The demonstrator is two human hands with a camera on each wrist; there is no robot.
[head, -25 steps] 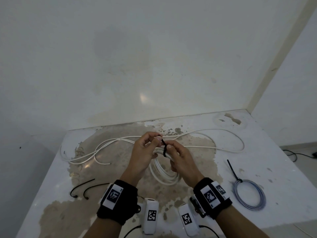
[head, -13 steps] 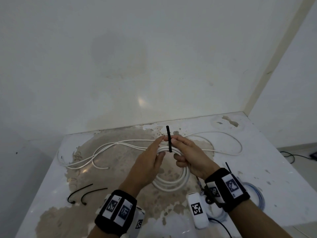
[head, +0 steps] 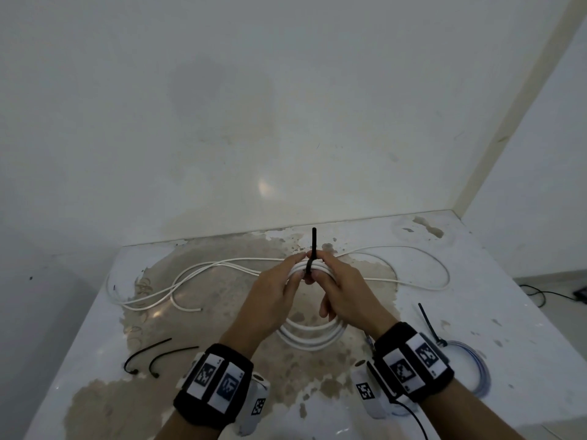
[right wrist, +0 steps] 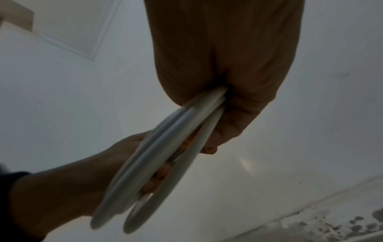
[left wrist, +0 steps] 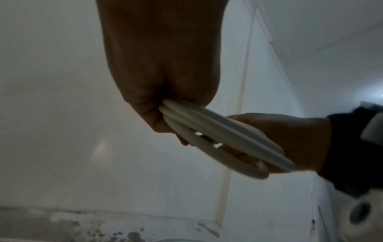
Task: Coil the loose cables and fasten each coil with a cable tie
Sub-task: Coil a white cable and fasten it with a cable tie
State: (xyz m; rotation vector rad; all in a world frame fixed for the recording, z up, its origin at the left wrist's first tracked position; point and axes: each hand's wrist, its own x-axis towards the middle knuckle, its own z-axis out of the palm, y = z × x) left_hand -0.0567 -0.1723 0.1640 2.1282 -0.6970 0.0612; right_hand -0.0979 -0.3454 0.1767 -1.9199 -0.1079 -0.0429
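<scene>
Above table (head: 476, 281), white coil (head: 313, 336) w/ black tie (head: 313, 246) pinched betw. both hands' fingers (head: 293, 260).

no readable text, only square coded markers on wristbands (head: 213, 385)

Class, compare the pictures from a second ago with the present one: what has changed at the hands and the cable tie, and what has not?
The black cable tie, a short bent strip between the fingertips a second ago, now wraps the white coil, its tail standing straight up. The left hand and right hand still grip the coil. The two spare ties and tied blue-grey coil stayed put.
</scene>
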